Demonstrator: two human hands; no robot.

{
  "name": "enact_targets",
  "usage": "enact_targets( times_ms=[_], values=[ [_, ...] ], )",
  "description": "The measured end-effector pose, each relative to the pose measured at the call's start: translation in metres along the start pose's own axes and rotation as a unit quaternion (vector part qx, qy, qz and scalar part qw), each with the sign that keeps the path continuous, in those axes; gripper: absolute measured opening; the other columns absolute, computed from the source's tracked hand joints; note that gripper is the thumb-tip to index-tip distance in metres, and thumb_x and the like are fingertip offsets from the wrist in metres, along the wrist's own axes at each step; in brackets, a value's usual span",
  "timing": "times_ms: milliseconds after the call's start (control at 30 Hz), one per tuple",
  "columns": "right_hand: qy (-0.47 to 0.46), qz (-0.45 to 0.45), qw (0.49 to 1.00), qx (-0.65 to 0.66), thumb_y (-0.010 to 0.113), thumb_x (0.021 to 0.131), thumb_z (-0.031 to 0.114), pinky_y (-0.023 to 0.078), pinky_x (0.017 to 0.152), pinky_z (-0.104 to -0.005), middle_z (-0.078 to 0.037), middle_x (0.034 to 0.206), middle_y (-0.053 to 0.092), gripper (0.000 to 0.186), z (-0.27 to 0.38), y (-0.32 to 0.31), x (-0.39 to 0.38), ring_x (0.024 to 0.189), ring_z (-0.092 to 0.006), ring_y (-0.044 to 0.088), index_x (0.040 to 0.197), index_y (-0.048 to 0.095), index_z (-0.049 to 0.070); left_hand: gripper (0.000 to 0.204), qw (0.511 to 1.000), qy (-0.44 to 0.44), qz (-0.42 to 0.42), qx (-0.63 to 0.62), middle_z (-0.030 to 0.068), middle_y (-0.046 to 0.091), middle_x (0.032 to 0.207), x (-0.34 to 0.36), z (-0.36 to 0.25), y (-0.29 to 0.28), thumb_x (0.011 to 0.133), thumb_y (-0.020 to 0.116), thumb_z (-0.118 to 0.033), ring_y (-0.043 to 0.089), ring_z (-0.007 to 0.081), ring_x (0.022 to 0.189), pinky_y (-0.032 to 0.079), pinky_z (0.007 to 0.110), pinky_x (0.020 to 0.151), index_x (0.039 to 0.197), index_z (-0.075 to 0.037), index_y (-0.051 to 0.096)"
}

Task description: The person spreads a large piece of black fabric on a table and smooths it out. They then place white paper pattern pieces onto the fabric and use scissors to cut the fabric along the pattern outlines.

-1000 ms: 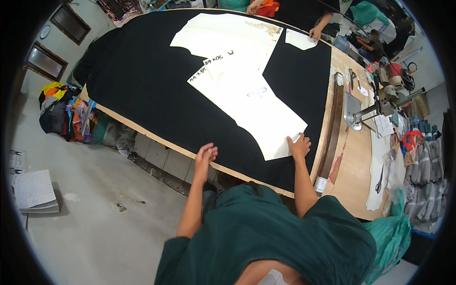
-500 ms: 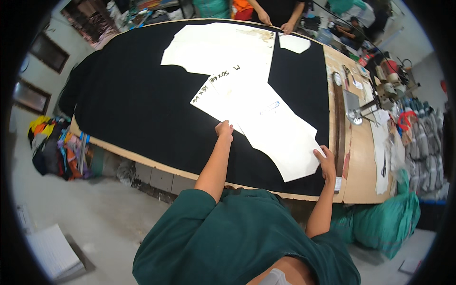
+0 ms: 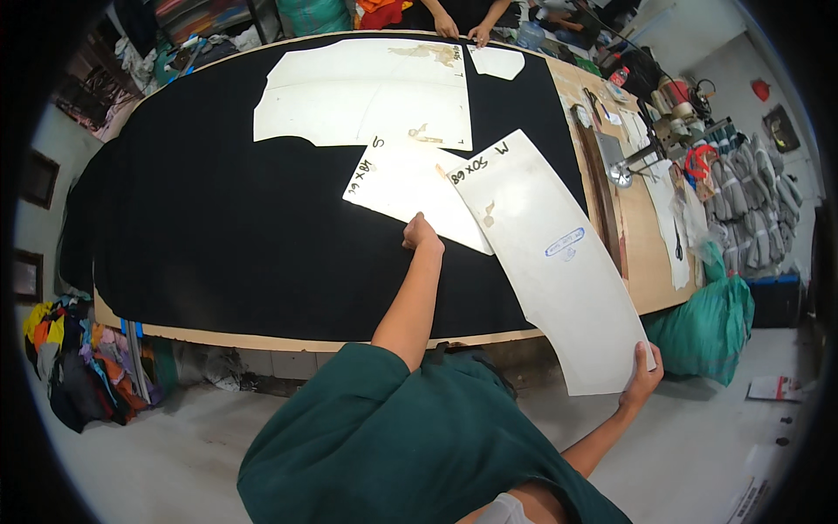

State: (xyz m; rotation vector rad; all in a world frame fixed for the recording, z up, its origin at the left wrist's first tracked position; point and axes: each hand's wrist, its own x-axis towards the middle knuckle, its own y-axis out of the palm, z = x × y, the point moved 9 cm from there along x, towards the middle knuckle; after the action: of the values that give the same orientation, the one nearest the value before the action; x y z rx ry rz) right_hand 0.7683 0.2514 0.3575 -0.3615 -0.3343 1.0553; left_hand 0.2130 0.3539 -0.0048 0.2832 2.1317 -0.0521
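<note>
My right hand (image 3: 643, 377) grips the lower corner of a long white card pattern piece (image 3: 559, 262), with a curved cut-out, black lettering and a blue stamp. That piece slants over the right part of the table, its lower end beyond the front edge. My left hand (image 3: 422, 232) is closed at the near edge of a second white pattern piece (image 3: 410, 188), which lies on black cloth (image 3: 236, 236). The far side of this second piece meets a large, stained white pattern piece (image 3: 349, 92). A small white pattern piece (image 3: 497, 63) lies at the far edge.
Across the table, another person's hands (image 3: 463, 31) rest near the small piece. Along the right side lie a long dark bar (image 3: 602, 192), a metal-based device (image 3: 621, 170) and scissors (image 3: 678, 249). Green sacks (image 3: 707, 336) and bundled grey cloth (image 3: 751, 192) stand at right.
My right hand has drawn the long pattern piece right and toward me, off the stack, uncovering more of the piece beneath. My left hand stays at that lower piece's edge. The view has shifted.
</note>
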Motion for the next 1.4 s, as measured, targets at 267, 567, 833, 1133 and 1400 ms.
enact_targets(
  times_ms=[267,567,833,1133,1400],
  values=[
    [0.05,0.009,0.998,0.028,0.078,0.098,0.026,0.047,0.089,-0.0295,-0.003,0.099,0.068,0.027,-0.006,-0.018,-0.007,0.093,-0.0142,0.06,0.105,0.072,0.001,0.065,0.998,-0.039,-0.02,-0.045,0.0275,0.053,0.151,-0.004,-0.002,0.006,0.098,0.07,-0.018,0.062,0.0367,0.132,0.056,0.044,0.106,0.148,0.015,0.044],
    [0.055,0.054,0.996,0.036,0.076,0.1,0.026,0.047,0.078,-0.0288,0.0,0.092,0.065,0.024,-0.037,-0.033,0.024,0.084,-0.0113,0.057,0.1,0.07,0.002,0.052,0.99,-0.049,0.071,-0.114,0.0155,0.056,0.135,0.007,0.005,0.009,0.102,0.072,-0.027,0.06,0.0214,0.113,0.055,0.029,0.089,0.146,-0.001,0.058],
    [0.064,0.112,0.989,0.075,0.076,0.1,0.026,0.047,0.077,-0.0271,0.001,0.088,0.064,0.024,-0.052,-0.044,0.08,0.083,-0.01,0.058,0.098,0.069,0.003,0.053,0.982,0.052,0.178,-0.022,0.0168,0.05,0.154,0.002,-0.015,0.024,0.111,0.059,-0.025,0.053,0.0279,0.138,0.046,0.039,0.117,0.157,-0.002,0.045],
    [-0.006,0.079,0.979,0.188,0.077,0.098,0.025,0.041,0.069,-0.0232,0.004,0.081,0.063,0.021,-0.029,-0.1,0.102,0.076,-0.0062,0.056,0.092,0.069,0.007,0.046,0.942,0.191,0.276,-0.03,0.0278,0.043,0.156,-0.034,-0.055,-0.015,0.114,0.044,-0.016,0.049,0.0432,0.143,0.041,0.061,0.122,0.153,0.006,0.033],
    [-0.096,0.02,0.966,0.237,0.078,0.095,0.02,0.039,0.075,-0.0263,0.002,0.082,0.06,0.02,-0.01,-0.173,0.026,0.078,-0.0089,0.053,0.087,0.066,0.006,0.036,0.924,0.282,0.24,-0.098,0.0168,0.071,0.124,0.01,-0.255,-0.217,0.112,0.05,-0.022,0.069,0.0272,0.112,0.058,0.037,0.095,0.133,0.005,0.06]
  ],
)
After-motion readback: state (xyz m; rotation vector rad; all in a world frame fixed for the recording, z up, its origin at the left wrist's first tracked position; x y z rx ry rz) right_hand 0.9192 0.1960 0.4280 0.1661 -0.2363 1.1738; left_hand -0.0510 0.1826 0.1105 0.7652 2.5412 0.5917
